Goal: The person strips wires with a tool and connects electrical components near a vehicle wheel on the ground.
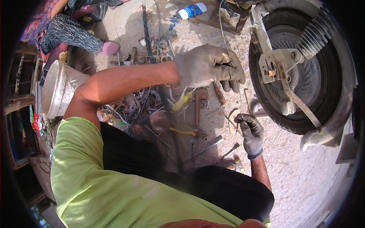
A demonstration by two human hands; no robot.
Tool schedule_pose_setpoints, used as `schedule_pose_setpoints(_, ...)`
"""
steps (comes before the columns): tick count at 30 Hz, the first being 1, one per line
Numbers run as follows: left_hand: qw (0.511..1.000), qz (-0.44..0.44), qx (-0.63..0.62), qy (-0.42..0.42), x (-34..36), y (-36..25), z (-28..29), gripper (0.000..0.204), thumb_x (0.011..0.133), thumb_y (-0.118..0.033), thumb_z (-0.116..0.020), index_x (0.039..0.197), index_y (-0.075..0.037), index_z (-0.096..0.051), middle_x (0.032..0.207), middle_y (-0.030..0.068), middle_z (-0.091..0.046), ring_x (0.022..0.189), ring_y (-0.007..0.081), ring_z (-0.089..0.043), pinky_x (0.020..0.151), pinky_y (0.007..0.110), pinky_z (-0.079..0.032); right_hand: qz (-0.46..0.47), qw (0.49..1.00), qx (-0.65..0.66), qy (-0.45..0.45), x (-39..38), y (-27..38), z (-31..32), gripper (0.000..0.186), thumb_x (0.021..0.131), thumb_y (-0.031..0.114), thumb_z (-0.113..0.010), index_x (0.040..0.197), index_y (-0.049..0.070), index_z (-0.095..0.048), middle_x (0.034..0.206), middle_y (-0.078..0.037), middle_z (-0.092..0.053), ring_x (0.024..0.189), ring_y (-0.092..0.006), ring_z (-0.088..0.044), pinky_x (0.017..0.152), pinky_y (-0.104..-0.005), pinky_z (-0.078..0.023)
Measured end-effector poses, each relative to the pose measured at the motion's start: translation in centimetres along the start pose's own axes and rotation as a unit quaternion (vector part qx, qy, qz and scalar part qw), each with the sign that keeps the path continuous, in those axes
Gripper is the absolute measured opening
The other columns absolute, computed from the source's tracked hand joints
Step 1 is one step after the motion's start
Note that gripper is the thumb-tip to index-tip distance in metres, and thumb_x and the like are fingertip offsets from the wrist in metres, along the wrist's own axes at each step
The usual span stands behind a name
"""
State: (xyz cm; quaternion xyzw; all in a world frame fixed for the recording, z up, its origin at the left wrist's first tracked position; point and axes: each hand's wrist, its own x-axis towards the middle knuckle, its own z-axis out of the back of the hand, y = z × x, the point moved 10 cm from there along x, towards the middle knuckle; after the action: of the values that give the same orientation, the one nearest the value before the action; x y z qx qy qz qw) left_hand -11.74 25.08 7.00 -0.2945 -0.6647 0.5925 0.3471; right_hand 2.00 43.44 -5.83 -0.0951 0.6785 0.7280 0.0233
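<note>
My left hand (211, 68), in a grey work glove, reaches across with its fingers curled around a thin wire (220, 23). The wire runs up from the glove toward the top of the head view. Lower and to the right is my right hand (252, 135), gloved too, thumb and fingertips pinched together; what they hold, if anything, is too small to make out. To the right of both hands stands a wheel with a black tire (262, 91), beside a dusty metal arm (279, 62) and a coil spring (315, 36). Neither hand touches the wheel.
Hand tools and metal parts litter the ground, among them a pipe wrench (198, 106) and a yellow-handled tool (183, 100). A white bucket (57, 89) stands at left. A blue-and-white bottle (192, 11) lies at the top. Another person's leg (70, 34) is at upper left.
</note>
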Motion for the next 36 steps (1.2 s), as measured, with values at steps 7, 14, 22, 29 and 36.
schedule_pose_setpoints(7, 1.000, 0.007, -0.013, 0.015, 0.5, 0.2, -0.6, 0.022, 0.104, -0.011, -0.057, 0.114, 0.008, -0.061, 0.113, 0.0225, -0.069, 0.090, 0.0271, -0.074, 0.075, 0.035, -0.063, 0.009, 1.000, 0.026, -0.001, -0.2, 0.3, 0.1, 0.022, 0.102, 0.012, -0.064, 0.116, -0.003, -0.068, 0.110, -0.010, -0.068, 0.103, -0.0175, -0.067, 0.093, -0.0315, -0.053)
schedule_pose_setpoints(14, 0.999, 0.033, -0.002, 0.017, 0.3, 1.0, -1.2, 0.021, 0.104, -0.012, -0.056, 0.115, 0.006, -0.061, 0.115, 0.0209, -0.068, 0.096, 0.0331, -0.075, 0.078, 0.037, -0.063, -0.008, 1.000, 0.016, 0.006, -0.4, 0.4, 0.1, 0.025, 0.103, 0.016, -0.063, 0.117, -0.004, -0.067, 0.109, -0.009, -0.069, 0.102, -0.0171, -0.068, 0.093, -0.0312, -0.053)
schedule_pose_setpoints(22, 0.994, 0.104, -0.039, 0.013, 0.7, 3.3, -2.7, 0.024, 0.104, -0.016, -0.060, 0.117, 0.004, -0.063, 0.108, 0.0162, -0.071, 0.095, 0.0272, -0.075, 0.076, 0.031, -0.060, -0.039, 0.995, 0.090, 0.028, -0.4, 0.2, -0.8, 0.038, 0.105, 0.027, -0.060, 0.123, -0.007, -0.062, 0.109, -0.013, -0.072, 0.097, -0.0178, -0.070, 0.092, -0.0328, -0.055)
schedule_pose_setpoints(29, 0.972, 0.194, 0.122, 0.047, 0.7, 7.8, -5.5, 0.022, 0.097, -0.023, -0.072, 0.111, -0.005, -0.072, 0.093, 0.0041, -0.075, 0.075, 0.0104, -0.069, 0.066, 0.028, -0.056, -0.061, 0.991, 0.115, 0.036, 0.4, 1.0, -2.5, 0.039, 0.103, 0.031, -0.062, 0.118, -0.005, -0.065, 0.092, -0.008, -0.072, 0.085, -0.0156, -0.069, 0.083, -0.0307, -0.056)
schedule_pose_setpoints(36, 0.975, 0.173, -0.123, -0.061, 1.1, 5.7, -1.7, 0.021, 0.098, -0.019, -0.072, 0.104, 0.001, -0.070, 0.093, 0.0090, -0.076, 0.072, 0.0131, -0.069, 0.061, 0.029, -0.056, -0.081, 0.984, 0.145, 0.056, 0.3, -0.1, -2.7, 0.041, 0.104, 0.028, -0.062, 0.126, -0.006, -0.062, 0.099, -0.010, -0.073, 0.093, -0.0168, -0.070, 0.089, -0.0316, -0.056)
